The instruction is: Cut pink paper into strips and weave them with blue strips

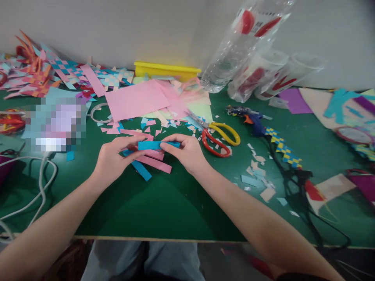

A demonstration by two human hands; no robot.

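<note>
Between my two hands, a little above the green table, is a blue paper strip (pixel 150 145). My right hand (pixel 184 150) pinches its right part, with the thumb laid along the front. The fingers of my left hand (pixel 115 154) are curled at the left end of the strip, near some pink paper; exactly what they grip is partly hidden. Below the hands lie pink paper strips (pixel 156 162) and another blue paper strip (pixel 141 170). Scissors (pixel 215 136) with one red and one yellow handle rest just right of my right hand.
Pink paper sheets (pixel 137 99) and many scraps lie behind my hands. A glue gun (pixel 253 121) with a black cable is at the right, near bagged plastic cups (pixel 260 74). A white cable (pixel 43 183) runs along the left. Woven paper pieces (pixel 70 70) are heaped at the back left.
</note>
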